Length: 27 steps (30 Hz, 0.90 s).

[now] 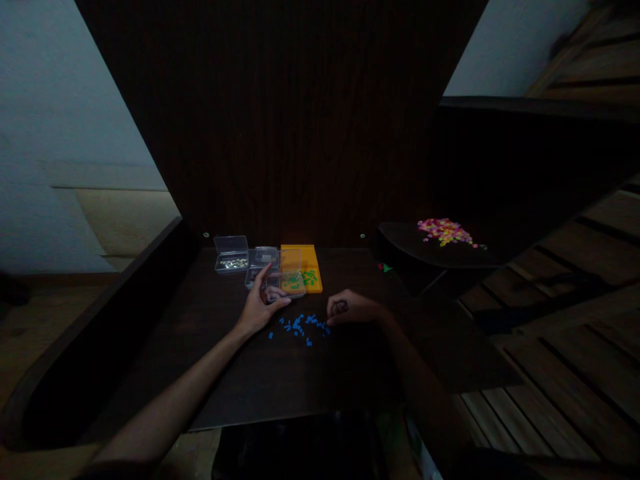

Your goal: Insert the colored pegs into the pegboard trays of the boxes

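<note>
My left hand (257,309) is wrapped round the near left side of a clear plastic box (293,288), its thumb along the front edge. The box's clear lid stands raised at the back. My right hand (353,307) is curled with the fingertips low, at the right end of a scatter of small blue pieces (299,325) on the dark tabletop. Whether a piece is between those fingertips is too small to tell. Behind the held box lies a yellow tray (314,268) with small green pieces (311,277) in it.
Left of the tray, an open clear box (232,261) holds whitish pieces, beside another clear box (263,257). A tiny green and red thing (385,267) lies to the right. Multicoloured pieces (447,231) are heaped on a rounded corner shelf (430,252). A tall dark panel (280,133) rises behind.
</note>
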{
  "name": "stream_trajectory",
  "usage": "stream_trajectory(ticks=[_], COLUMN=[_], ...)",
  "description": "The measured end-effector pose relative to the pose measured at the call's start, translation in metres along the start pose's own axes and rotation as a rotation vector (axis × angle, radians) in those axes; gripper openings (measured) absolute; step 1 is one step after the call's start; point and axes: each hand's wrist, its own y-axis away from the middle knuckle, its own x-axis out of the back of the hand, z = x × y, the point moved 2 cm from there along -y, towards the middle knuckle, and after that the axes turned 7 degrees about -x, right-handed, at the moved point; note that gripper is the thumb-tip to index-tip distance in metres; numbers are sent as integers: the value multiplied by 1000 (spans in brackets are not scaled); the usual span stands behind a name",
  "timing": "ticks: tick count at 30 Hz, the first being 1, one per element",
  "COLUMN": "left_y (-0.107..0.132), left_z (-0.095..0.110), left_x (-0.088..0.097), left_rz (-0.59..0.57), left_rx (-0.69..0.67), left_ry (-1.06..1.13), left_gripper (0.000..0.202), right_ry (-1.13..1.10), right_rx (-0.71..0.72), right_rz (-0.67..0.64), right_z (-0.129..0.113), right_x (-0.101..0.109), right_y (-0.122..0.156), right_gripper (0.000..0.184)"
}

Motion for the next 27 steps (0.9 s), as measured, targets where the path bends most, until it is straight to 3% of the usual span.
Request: stream_trajectory(ticks=[2,8,21,27], left_y=[0,2,7,8], left_z=[0,2,9,13], left_x=[0,-4,-10,-11], left_rz=[7,-20,-75,-55], left_rx=[-12,-77,-68,-58], left_ry=[-5,-12,9,51], left_gripper=[95,92,92,93], right_ry=[30,136,261,253], right_rx=[17,89,189,119], right_rz=[-45,-4,-6,-17], right_z=[3,4,5,6], right_x=[-2,-4,-3,-4], right_y=[-1,-7,-7,-8], right_gripper=[32,26,24,25])
